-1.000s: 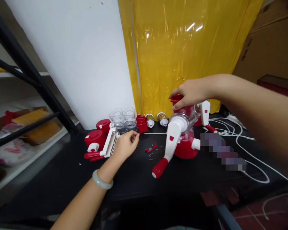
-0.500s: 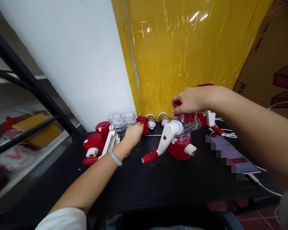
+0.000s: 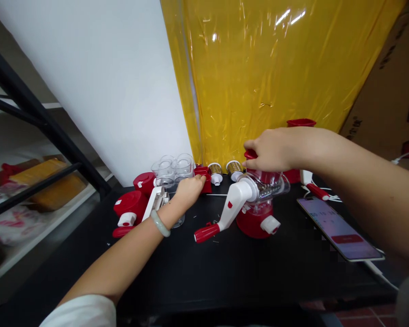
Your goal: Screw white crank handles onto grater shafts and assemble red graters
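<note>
A red-and-white rotary grater (image 3: 255,225) stands upright on the black table, with a clear body, a metal drum inside and a white crank (image 3: 231,202) with a red handle pointing toward me. My right hand (image 3: 269,147) is closed around the red food pusher (image 3: 250,155) at the top of its hopper. Farther left, my left hand (image 3: 191,190), with a bracelet on its wrist, has its fingers pinched on one of the red food pushers (image 3: 207,185) at the back of the table. The fingertips are partly hidden. Two drum blades (image 3: 216,172) lie just right of it.
Clear hoppers (image 3: 173,167), red bases (image 3: 131,204) and white crank parts crowd the left. Another red grater (image 3: 300,122) stands behind my right arm. A phone (image 3: 341,229) with a cable lies at right. A yellow sheet (image 3: 259,68) and white panel (image 3: 105,81) rise behind.
My view has shifted slightly, so the table things sit a little differently in the picture. Both hands stay on the same red pushers.
</note>
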A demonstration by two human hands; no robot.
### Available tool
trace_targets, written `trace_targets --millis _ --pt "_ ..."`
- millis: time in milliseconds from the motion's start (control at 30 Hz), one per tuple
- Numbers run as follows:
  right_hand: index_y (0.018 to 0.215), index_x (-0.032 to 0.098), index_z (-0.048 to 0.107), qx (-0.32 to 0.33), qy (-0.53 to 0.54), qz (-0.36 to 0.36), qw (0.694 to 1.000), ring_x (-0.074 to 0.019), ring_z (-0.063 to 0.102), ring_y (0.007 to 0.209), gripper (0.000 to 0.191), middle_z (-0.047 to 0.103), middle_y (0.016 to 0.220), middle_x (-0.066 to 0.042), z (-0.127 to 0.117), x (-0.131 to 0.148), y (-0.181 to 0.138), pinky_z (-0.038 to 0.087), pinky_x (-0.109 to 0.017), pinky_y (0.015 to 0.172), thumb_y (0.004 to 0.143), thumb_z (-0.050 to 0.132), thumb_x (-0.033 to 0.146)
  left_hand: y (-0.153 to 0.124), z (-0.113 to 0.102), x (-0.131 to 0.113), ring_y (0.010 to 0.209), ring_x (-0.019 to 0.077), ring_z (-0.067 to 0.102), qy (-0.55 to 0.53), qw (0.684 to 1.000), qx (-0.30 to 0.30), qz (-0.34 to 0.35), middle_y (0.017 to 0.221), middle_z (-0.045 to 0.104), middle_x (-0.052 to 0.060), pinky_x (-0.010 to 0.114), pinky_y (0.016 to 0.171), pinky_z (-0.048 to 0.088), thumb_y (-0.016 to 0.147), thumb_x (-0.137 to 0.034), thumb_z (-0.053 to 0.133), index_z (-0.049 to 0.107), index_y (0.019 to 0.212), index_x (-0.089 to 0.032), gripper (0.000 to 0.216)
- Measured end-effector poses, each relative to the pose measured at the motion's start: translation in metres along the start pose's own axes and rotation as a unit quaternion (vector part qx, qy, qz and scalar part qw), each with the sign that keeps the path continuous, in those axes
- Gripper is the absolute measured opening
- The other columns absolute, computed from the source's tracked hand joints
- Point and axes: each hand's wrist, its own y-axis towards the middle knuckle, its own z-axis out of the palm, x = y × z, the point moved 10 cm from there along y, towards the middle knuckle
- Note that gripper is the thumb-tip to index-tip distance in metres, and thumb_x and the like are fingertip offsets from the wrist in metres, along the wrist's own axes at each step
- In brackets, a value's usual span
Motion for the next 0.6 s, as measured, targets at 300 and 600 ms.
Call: trace_targets --millis 300,600 --pt "0.108 0.032 0.076 0.024 0.058 -0.013 0.998 -0.0362 0.074 0.093 0.040 0.078 0.091 -0.008 -0.010 -0.016 0.001 0.054 -0.044 0.077 0.081 0.070 0.061 -0.008 -0.012 -0.004 0.091 0.0309 0.076 -0.033 0.998 -0.050 0.000 0.110 0.072 0.018 0.038 0.072 0.056 0.104 -0.015 0.041 0.062 0.121 -0.012 0.028" --pt "0.148 0.018 0.059 -0.013 0.143 -0.039 0.989 -0.0265 0.067 0.119 0.067 0.073 0.132 -0.008 -0.077 -0.083 0.035 0.049 -0.036 0.096 0.088 0.079 0.039 0.018 -0.069 -0.048 0.132 0.0294 0.065 -0.488 0.849 -0.139 0.144 0.144 0.065 0.019 0.044 0.103 0.057 0.090 -0.035 0.075 0.055 0.140 -0.018 0.057"
